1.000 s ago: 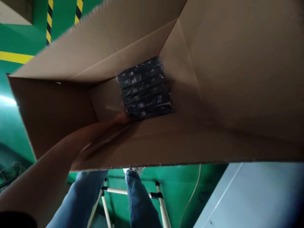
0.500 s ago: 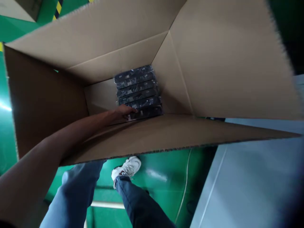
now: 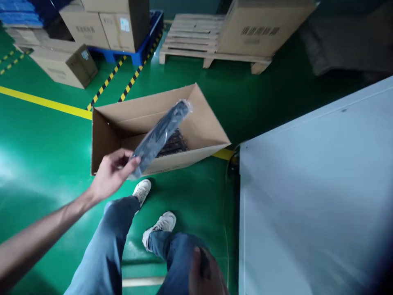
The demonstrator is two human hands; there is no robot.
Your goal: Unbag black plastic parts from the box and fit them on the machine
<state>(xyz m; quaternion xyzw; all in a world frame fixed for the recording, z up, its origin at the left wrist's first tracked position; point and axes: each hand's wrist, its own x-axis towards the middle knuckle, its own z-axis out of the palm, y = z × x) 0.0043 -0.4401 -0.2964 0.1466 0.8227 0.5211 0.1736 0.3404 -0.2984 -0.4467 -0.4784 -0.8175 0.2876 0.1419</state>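
A long, dark bar-like part in a clear plastic bag [image 3: 161,133] is pinched at its near end by my left hand [image 3: 113,170]. It slants up and to the right, above a tall open cardboard box [image 3: 138,112]. Inside that box, against its right end, several dark plastic-wrapped parts [image 3: 175,144] lie side by side, partly hidden by the held one and the near wall. My right hand [image 3: 207,272] is at the bottom edge, in front of my leg, blurred and curled. Something dark shows between its fingers, too unclear to name.
A large pale grey surface [image 3: 307,196] fills the right side, with a thin cable [image 3: 225,213] beside it on the green floor. Beyond the box stand a wooden pallet [image 3: 192,35] with a carton [image 3: 260,30], a blue pallet [image 3: 139,55] with cartons, and another carton [image 3: 66,65] on the floor.
My left hand was down inside the box at the row of wrapped parts; now it is raised above it, holding one. The view has pulled back, and my right hand has come into sight.
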